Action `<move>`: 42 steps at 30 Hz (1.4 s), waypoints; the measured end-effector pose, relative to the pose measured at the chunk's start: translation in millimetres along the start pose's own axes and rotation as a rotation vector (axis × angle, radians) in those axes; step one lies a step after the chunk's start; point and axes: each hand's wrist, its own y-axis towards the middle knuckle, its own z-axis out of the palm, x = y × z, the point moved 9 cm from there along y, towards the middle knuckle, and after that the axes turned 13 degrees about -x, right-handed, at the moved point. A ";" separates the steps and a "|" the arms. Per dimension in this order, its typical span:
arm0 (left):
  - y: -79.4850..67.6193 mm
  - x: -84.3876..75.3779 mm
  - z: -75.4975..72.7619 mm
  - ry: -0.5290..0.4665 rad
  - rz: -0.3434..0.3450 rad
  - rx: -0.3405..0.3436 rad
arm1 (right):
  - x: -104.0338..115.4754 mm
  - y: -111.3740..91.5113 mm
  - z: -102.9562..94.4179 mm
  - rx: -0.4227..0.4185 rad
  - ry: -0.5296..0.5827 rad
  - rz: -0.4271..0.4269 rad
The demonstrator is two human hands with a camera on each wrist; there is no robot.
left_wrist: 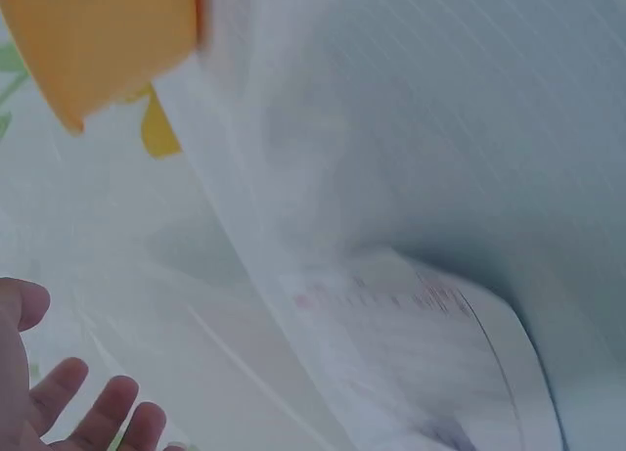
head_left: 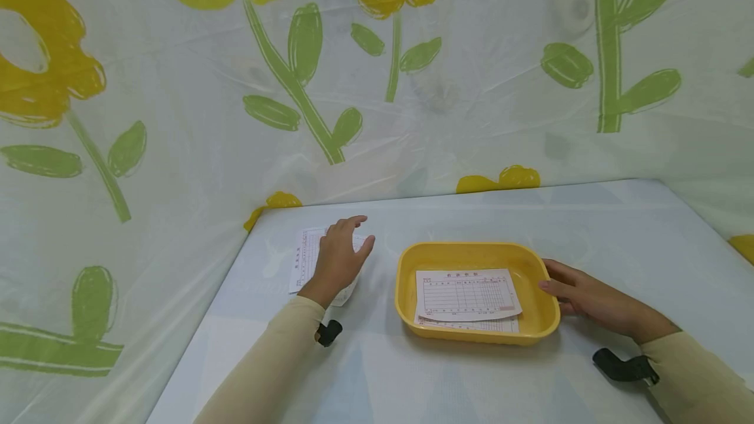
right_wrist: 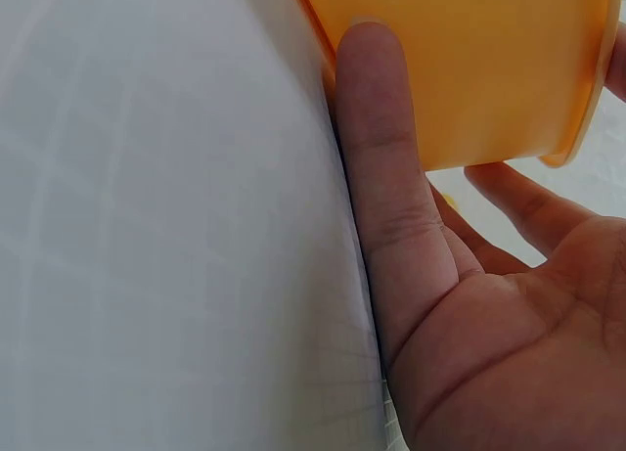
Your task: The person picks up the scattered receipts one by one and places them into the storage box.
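Note:
A yellow plastic basin (head_left: 477, 250) stands on the table with printed paper forms (head_left: 465, 294) lying overlapped inside. My right hand (head_left: 595, 300) grips its right end, the thumb over the rim and the fingers against the outer wall. In the right wrist view, one straight finger (right_wrist: 377, 128) lies along the basin's side (right_wrist: 489, 69), low by the tabletop. To the left, my left hand (head_left: 340, 257) hovers over more printed forms (head_left: 306, 260), thumb and fingers spread with nothing between them. It partly hides those forms. A curled form (left_wrist: 421, 343) appears blurred in the left wrist view.
The white table (head_left: 377, 385) reaches back to a hanging cloth (head_left: 194, 129) printed with yellow flowers and green stems. Black straps with small devices (head_left: 624, 366) sit on both wrists.

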 end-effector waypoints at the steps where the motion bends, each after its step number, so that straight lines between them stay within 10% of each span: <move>1: 0.8 5.1 -2.6 -0.003 -0.010 -0.005 | 0.1 0.3 0.0 -0.001 0.003 -0.003; 26: -2.9 117.2 -25.2 0.212 -0.278 0.099 | 0.1 -0.7 -0.3 0.001 0.010 -0.012; 42: -14.4 144.8 -12.5 0.228 -0.391 0.231 | -0.7 -1.1 -0.6 -0.005 -0.025 -0.001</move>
